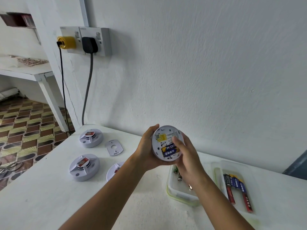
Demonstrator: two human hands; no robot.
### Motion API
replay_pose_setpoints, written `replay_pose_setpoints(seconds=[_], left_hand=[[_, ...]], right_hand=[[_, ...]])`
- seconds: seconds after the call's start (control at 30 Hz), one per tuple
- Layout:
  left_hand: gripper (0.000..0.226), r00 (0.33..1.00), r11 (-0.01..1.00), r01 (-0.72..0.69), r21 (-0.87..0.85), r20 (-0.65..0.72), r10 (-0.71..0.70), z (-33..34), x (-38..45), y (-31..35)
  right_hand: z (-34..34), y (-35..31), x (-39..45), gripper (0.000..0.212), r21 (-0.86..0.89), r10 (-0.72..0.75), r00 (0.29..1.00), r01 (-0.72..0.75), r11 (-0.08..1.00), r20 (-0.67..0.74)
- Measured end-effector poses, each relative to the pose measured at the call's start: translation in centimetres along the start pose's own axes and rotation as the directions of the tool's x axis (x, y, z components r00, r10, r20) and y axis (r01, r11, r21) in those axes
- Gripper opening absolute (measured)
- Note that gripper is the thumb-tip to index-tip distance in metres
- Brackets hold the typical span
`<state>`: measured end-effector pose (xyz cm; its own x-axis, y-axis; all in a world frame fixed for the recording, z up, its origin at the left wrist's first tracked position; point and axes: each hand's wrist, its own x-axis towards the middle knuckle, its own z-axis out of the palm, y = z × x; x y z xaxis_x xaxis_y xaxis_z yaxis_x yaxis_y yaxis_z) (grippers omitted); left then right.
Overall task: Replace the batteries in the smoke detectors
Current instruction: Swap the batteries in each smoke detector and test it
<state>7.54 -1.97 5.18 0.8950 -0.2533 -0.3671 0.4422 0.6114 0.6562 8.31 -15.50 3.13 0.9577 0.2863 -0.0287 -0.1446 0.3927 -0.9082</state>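
Far left on the table (49, 188), three smoke detectors (84, 168) wait face up near a loose mounting plate (114, 147). In the centre, held above it, the left hand (146, 152) cups the open detector (167, 143), two blue batteries (169, 151) seated, while the right hand (186, 156) lies fingers-relaxed over them, gripping nothing. Tilted like this, they could pop loose toward the right-hand tubs (181, 195) if unpressed.

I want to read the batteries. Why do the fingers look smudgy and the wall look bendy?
Head view: the right hand over the round white smoke detector is motion-blurred; the blue-and-yellow batteries inside are only partly readable. The wide-angle lens bends the white wall sockets and table edges. Light is soft and even, with faint shadows.
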Motion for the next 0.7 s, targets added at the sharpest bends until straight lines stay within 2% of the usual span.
replay_pose_setpoints(seconds=[0.1,0.17,0.37,0.47,0.6,0.7], left_hand=[[0.058,1.000,1.000,0.004,0.006,-0.002,-0.004,-0.3,-0.2,0.3],[0.058,1.000,1.000,0.004,0.012,0.004,-0.004,-0.3,-0.5,0.4],[0.057,1.000,0.999,-0.006,0.047,-0.024,0.007,-0.3,-1.3,0.6],[0.057,1.000,0.999,-0.009,0.040,-0.026,0.010,-0.4,-1.6,0.5],[0.061,0.999,0.998,-0.016,0.054,-0.035,0.018,-0.8,-2.1,0.6],[0.061,0.999,0.998,-0.004,0.061,-0.047,0.007,-1.0,-2.5,0.4]], right_hand=[[-0.4,-1.4,-0.2,0.037,-0.073,0.001,0.996,0.005,0.997,0.085],[-0.6,-1.7,-0.4,0.034,-0.113,-0.007,0.997,0.015,0.993,0.076],[-0.2,-1.4,-0.8,0.032,-0.259,-0.098,0.995,0.098,0.961,0.015],[-0.2,-1.4,-1.0,0.031,-0.277,-0.055,0.997,0.070,0.958,0.060],[-0.4,-1.2,-1.4,0.041,-0.263,0.022,0.987,0.021,0.965,0.160],[-0.3,-0.9,-1.5,0.040,-0.248,0.035,0.987,0.004,0.969,0.155]])
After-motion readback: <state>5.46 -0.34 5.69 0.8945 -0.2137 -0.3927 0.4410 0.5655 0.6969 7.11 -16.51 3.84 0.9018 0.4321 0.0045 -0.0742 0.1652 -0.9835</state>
